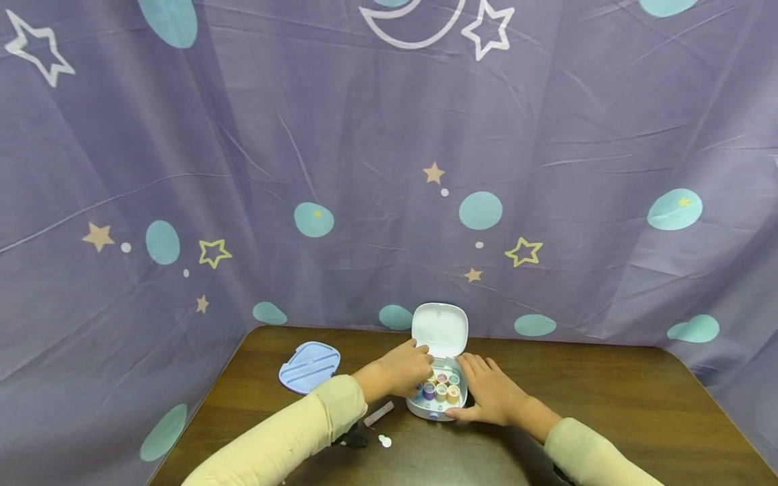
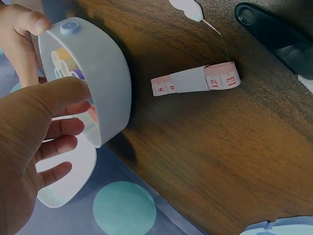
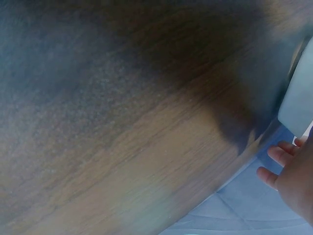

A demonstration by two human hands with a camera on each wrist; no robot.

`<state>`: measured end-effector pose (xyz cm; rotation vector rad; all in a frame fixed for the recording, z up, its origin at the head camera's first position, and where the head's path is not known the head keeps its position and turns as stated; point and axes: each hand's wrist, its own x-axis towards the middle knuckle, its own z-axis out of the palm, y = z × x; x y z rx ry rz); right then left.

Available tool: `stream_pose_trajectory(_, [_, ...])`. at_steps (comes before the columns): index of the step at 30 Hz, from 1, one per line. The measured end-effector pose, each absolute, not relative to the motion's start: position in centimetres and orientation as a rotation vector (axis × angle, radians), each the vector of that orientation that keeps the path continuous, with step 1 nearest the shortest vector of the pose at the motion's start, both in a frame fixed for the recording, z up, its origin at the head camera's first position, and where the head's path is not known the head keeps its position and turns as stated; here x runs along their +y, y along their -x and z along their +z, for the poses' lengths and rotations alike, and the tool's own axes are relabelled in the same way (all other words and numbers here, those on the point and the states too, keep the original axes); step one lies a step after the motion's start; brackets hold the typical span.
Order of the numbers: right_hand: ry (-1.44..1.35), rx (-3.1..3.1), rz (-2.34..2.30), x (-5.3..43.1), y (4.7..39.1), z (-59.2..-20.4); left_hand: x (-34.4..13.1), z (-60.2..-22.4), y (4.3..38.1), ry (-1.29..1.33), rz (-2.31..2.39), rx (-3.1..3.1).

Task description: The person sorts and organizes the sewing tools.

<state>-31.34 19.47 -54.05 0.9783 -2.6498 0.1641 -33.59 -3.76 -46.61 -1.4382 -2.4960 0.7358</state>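
A white sewing box (image 1: 419,409) stands on the table, its lid (image 1: 440,329) raised at the back. Inside are small thread spools (image 1: 429,391) in several colours, partly covered by my left hand. That left hand (image 1: 406,370) reaches over the box's left side, thumb and forefinger among the spools. Its other fingers (image 2: 61,147) are bent and spread; whether the hidden tips pinch a spool is not visible. My right hand (image 1: 494,398) grips the box from the right, thumb at the front rim and fingers along the side toward the back.
Left of the box lie a folded tape measure (image 2: 190,81), a white needle threader (image 2: 188,7) and a black-handled tool (image 2: 274,41), partly under my left sleeve. A blue ridged tray (image 1: 310,368) lies farther back left. A patterned curtain (image 1: 365,135) hangs behind the table.
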Motion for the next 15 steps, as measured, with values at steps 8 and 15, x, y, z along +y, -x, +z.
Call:
stream_pose_trajectory(8, [-0.977, -2.645, 0.167, 19.47, 31.34, -54.18, -3.87, -46.39, 33.43, 1.429, 0.722, -2.519])
stream_pose_trajectory(15, [-0.967, -2.663, 0.154, 19.42, 31.34, -54.17, -4.29, -45.85, 33.54, 1.413, 0.667, -2.499])
